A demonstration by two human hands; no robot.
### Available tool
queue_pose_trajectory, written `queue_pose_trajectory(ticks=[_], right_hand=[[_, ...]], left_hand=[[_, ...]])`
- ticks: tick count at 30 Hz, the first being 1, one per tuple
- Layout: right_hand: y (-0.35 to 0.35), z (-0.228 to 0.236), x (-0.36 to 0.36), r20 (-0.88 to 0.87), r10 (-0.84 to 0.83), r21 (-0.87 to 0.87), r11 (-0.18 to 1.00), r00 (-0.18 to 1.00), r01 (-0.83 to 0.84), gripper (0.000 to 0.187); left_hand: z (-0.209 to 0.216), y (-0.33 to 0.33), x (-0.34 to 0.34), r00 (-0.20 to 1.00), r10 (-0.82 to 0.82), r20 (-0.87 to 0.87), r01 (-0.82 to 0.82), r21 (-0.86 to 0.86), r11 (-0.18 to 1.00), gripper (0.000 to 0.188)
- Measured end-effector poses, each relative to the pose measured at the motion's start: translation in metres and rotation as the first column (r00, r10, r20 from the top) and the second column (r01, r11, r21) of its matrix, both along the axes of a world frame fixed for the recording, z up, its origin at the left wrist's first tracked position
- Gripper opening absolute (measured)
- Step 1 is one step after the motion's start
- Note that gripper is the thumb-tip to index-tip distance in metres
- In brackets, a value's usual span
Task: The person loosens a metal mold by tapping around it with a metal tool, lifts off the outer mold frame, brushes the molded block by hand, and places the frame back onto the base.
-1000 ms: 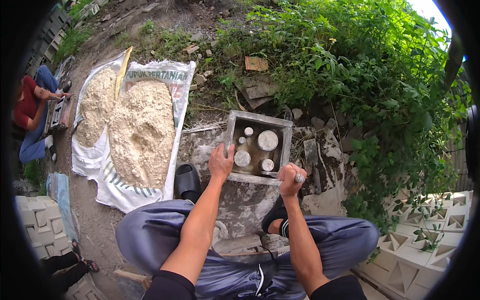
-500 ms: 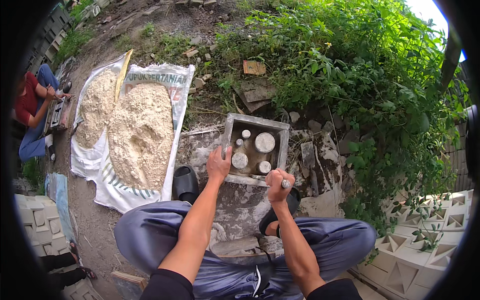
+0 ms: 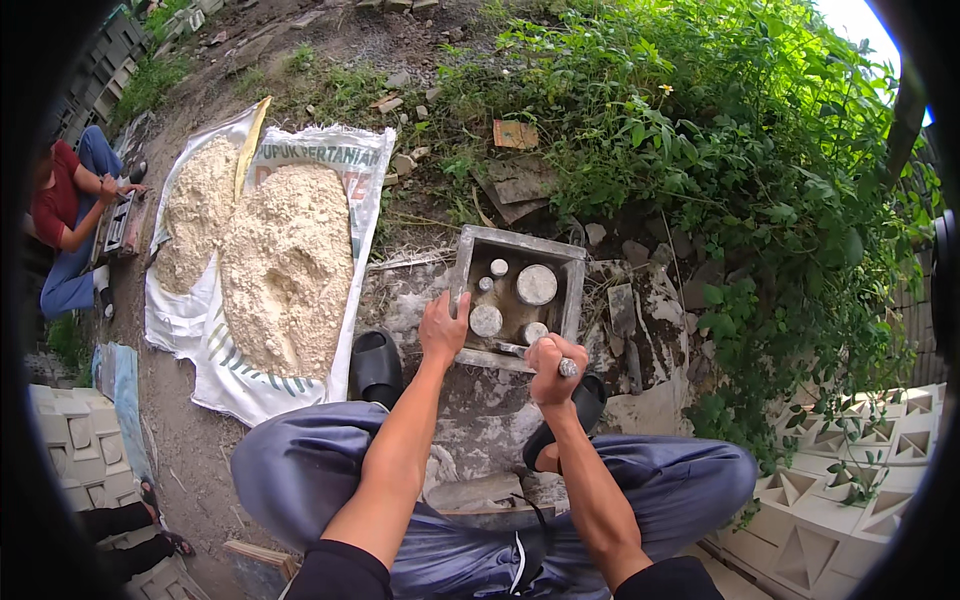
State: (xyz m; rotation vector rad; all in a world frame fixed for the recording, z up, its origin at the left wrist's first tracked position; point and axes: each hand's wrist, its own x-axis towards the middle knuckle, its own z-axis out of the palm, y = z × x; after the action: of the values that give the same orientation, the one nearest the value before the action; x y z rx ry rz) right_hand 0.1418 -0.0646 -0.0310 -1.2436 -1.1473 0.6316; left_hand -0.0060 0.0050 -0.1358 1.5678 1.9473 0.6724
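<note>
In front of me lies a square grey box mould point(image 3: 522, 239) with raised walls. Inside it stand several round, pale-topped cylinders of different sizes, the largest cylinder point(image 3: 536, 284) toward the far right. My left hand point(image 3: 442, 325) grips the mould's left wall, its thumb over the rim. At the near right corner, my right hand point(image 3: 552, 370) is closed around the crusted handle of a trowel-like tool point(image 3: 568, 367). A narrow blade point(image 3: 511, 349) reaches leftward from that fist along the inner near edge. The fist hides part of the near cylinder and the corner.
Pale powder point(image 3: 285, 270) lies heaped on white sacks point(image 3: 368, 170) at the left. Leafy plants point(image 3: 760, 190) crowd the right, above patterned pale blocks point(image 3: 800, 530). Black sandals point(image 3: 377, 366) flank the mould's near side. Another person point(image 3: 75, 210) sits at the far left over a mould.
My right hand has moved slightly left along the mould's near wall, and more of the blade shows. The left hand stays on the left wall. The whole view has shifted a little.
</note>
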Motion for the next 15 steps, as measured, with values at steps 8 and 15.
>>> queue_pose_trajectory(ticks=[8, 15], right_hand=[[0.001, -0.014, 0.016, 0.078, 0.047, -0.036, 0.998, 0.996, -0.044, 0.033], [0.011, 0.055, 0.016, -0.405, -0.048, -0.133, 0.991, 0.913, -0.007, 0.032]], left_hand=[[0.003, -0.001, 0.002, 0.999, -0.011, 0.034, 0.011, 0.003, 1.0, 0.053], [0.001, -0.005, -0.003, 0.999, -0.017, 0.041, 0.017, 0.003, 1.0, 0.052]])
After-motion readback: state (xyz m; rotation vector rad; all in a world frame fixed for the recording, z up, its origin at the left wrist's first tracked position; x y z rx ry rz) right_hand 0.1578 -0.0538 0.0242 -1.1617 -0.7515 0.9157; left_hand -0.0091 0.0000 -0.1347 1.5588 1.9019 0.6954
